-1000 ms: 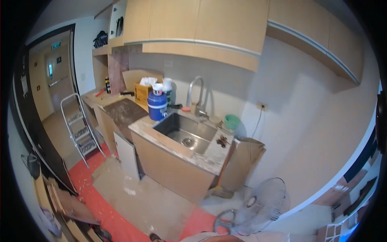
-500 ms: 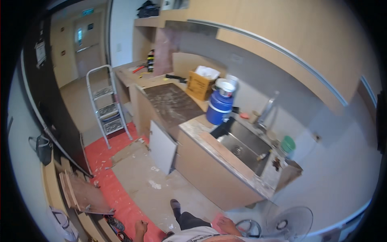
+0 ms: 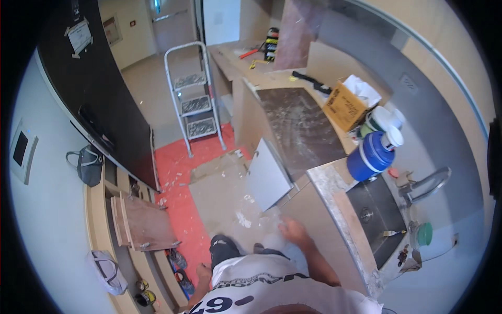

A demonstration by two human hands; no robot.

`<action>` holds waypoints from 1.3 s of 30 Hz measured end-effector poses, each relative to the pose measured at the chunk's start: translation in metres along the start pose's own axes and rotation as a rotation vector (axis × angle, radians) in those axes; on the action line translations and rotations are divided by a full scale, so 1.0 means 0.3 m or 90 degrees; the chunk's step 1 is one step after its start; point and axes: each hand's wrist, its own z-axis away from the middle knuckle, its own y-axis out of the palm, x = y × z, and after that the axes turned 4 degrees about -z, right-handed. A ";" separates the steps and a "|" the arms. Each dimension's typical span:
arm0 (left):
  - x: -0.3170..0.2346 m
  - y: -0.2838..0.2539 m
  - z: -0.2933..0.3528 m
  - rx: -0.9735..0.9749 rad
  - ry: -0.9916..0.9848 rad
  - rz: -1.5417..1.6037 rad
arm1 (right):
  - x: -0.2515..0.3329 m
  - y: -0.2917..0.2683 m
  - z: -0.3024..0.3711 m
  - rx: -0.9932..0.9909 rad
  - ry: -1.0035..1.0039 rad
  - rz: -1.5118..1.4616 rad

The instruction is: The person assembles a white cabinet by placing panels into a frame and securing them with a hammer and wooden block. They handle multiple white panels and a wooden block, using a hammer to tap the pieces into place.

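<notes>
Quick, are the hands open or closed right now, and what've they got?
Left hand: too small to tell if open or closed; nothing seen in it.
Right hand: open or closed unclear; nothing seen in it.

Left fingers (image 3: 201,270): stepladder (image 3: 196,105) far ahead, shelf unit (image 3: 98,217) left | Right fingers (image 3: 285,226): panel (image 3: 268,179) ahead, counter (image 3: 333,204) right, jug (image 3: 369,156) on it ahead-right, sink (image 3: 361,201) in it, brush (image 3: 393,233) apparently inside

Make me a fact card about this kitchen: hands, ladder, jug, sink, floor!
Left hand: beside the white shirt; grip unclear
Right hand: near the sink cabinet's front; nothing visibly held
Ladder: standing, three steps
Jug: blue, white band, beside the sink
Sink: metal, set in counter
Floor: red sheet, scattered scraps
</notes>
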 end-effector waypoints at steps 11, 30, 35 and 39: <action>-0.141 -0.229 -0.638 -0.029 -0.007 0.022 | 0.221 0.310 -0.528 0.103 0.134 0.015; -0.221 -0.235 -1.667 0.154 0.414 -0.074 | 0.396 0.550 -1.347 0.215 0.149 -0.040; -0.399 -0.360 -1.757 0.310 0.226 -0.031 | 0.267 0.482 -1.600 -0.042 0.146 -0.089; -0.531 -0.438 -1.921 0.382 0.043 0.146 | 0.161 0.250 -1.722 -0.454 0.151 0.088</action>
